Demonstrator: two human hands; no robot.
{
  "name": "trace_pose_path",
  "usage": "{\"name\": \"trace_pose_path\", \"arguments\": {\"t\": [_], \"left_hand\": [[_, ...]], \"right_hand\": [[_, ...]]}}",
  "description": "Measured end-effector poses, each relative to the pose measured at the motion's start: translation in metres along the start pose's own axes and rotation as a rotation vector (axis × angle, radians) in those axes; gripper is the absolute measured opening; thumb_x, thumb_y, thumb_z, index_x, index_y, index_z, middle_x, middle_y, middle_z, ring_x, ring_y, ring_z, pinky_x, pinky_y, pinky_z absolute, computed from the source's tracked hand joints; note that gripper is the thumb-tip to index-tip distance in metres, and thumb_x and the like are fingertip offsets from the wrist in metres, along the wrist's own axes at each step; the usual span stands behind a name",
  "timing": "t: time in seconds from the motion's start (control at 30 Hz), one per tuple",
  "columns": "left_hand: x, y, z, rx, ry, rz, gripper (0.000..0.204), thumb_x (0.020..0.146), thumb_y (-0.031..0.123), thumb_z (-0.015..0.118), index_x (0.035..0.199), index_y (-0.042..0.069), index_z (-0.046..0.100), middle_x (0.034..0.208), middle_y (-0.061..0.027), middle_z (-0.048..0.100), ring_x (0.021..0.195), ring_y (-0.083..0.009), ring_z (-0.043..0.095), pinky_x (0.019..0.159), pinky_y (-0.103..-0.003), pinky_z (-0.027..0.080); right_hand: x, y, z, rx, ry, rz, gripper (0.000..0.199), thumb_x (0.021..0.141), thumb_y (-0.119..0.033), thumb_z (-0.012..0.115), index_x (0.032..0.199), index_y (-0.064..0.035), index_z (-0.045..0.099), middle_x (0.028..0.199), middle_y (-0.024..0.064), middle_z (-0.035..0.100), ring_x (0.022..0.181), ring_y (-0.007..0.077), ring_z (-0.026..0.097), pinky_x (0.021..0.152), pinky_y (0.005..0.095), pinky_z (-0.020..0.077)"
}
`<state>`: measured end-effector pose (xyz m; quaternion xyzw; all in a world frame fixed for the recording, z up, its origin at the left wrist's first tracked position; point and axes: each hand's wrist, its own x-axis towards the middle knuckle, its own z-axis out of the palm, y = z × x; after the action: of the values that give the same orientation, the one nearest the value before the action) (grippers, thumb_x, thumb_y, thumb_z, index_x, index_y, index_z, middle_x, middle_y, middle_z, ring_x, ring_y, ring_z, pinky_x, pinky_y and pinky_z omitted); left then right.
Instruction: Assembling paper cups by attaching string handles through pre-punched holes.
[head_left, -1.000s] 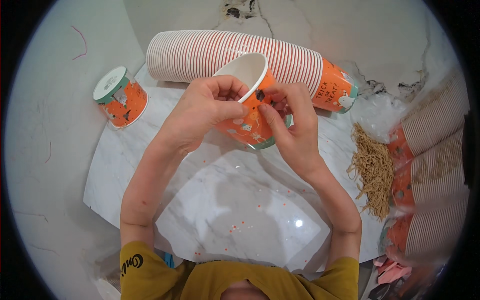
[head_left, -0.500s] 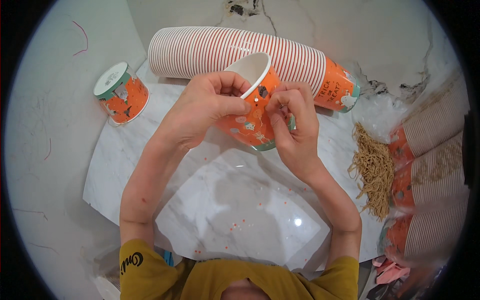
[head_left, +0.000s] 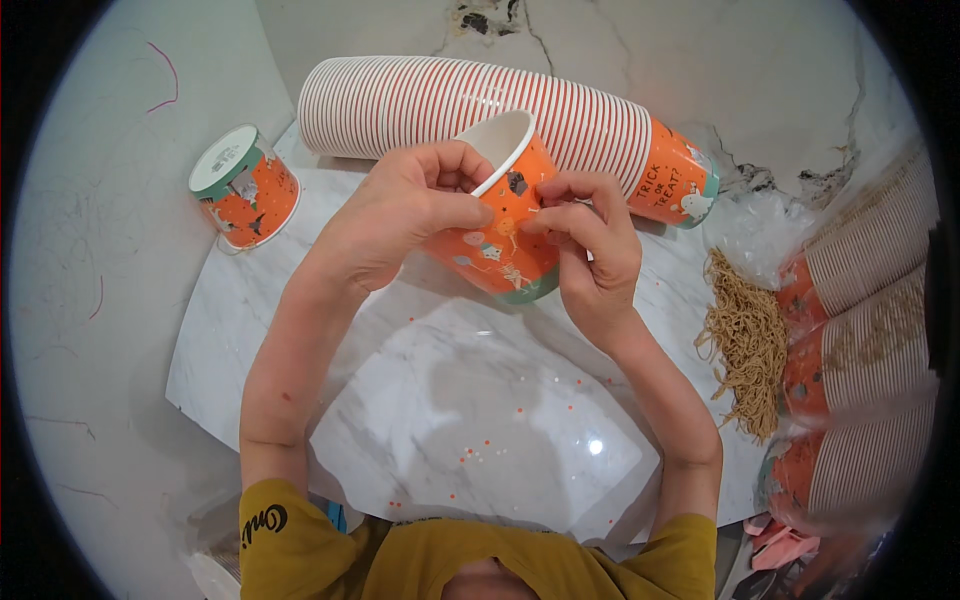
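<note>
An orange paper cup (head_left: 510, 235) with a green base and cartoon prints is tilted above the table, its white rim up and to the left. My left hand (head_left: 400, 210) is closed on the rim, fingers inside and thumb on the outer wall. My right hand (head_left: 595, 240) is at the cup's printed side, thumb and fingers pinched together against the wall. A small pale bit shows at its fingertips, too small to name. Behind the cup lies a long nested stack of the same cups (head_left: 450, 105).
A single cup (head_left: 245, 190) stands upside down at the left. To the right lie a bundle of tan strings (head_left: 745, 345), crumpled clear plastic (head_left: 755, 230) and several bagged cup stacks (head_left: 865, 370). Small orange and white paper dots (head_left: 480, 452) are scattered over the marble table (head_left: 380, 400).
My right fingertips have shifted slightly on the cup's side. The white spot seen earlier near the rim no longer shows, and the cup has turned a little.
</note>
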<state>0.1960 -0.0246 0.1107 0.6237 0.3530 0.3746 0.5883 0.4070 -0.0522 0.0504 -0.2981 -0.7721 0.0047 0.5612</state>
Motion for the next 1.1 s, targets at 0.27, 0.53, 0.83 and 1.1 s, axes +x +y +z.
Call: {"name": "trace_pose_path", "arguments": {"t": [0.27, 0.53, 0.83, 1.1], "left_hand": [[0.000, 0.001, -0.003, 0.114, -0.040, 0.084, 0.031, 0.081, -0.001, 0.064, 0.111, -0.002, 0.065, 0.098, -0.0017, 0.066, 0.083, -0.0066, 0.063, 0.077, -0.023, 0.054], [0.002, -0.007, 0.001, 0.356, -0.064, 0.119, 0.031, 0.081, -0.004, 0.059, 0.110, 0.000, 0.068, 0.099, 0.0003, 0.065, 0.088, -0.0077, 0.057, 0.083, -0.025, 0.047], [0.002, -0.013, -0.003, 0.590, -0.211, 0.275, 0.041, 0.078, -0.004, 0.056, 0.117, 0.002, 0.069, 0.099, -0.0057, 0.065, 0.089, -0.0172, 0.060, 0.086, -0.030, 0.047], [0.009, -0.027, -0.002, 0.669, -0.249, 0.402, 0.030, 0.080, 0.004, 0.054, 0.105, 0.002, 0.070, 0.088, -0.0121, 0.063, 0.079, -0.0290, 0.059, 0.073, -0.037, 0.048]], "right_hand": [[0.002, 0.004, 0.009, 0.209, 0.018, 0.269, 0.031, 0.080, 0.019, 0.048, 0.101, 0.0013, 0.063, 0.104, 0.0109, 0.057, 0.082, 0.0187, 0.062, 0.070, 0.0290, 0.0545], [-0.007, 0.015, 0.009, 0.106, -0.051, 0.275, 0.020, 0.077, 0.015, 0.054, 0.091, 0.0017, 0.062, 0.098, 0.0099, 0.057, 0.079, 0.0190, 0.062, 0.065, 0.0305, 0.0509], [-0.006, 0.010, -0.001, -0.366, -0.291, 0.041, 0.017, 0.070, 0.004, 0.062, 0.086, -0.0015, 0.064, 0.095, 0.0106, 0.058, 0.085, 0.0268, 0.061, 0.062, 0.0390, 0.0509], [-0.017, -0.004, -0.003, -0.670, -1.009, 0.322, 0.013, 0.081, -0.010, 0.061, 0.091, -0.0030, 0.064, 0.078, 0.0147, 0.064, 0.079, 0.0306, 0.066, 0.062, 0.0439, 0.0512]]}}
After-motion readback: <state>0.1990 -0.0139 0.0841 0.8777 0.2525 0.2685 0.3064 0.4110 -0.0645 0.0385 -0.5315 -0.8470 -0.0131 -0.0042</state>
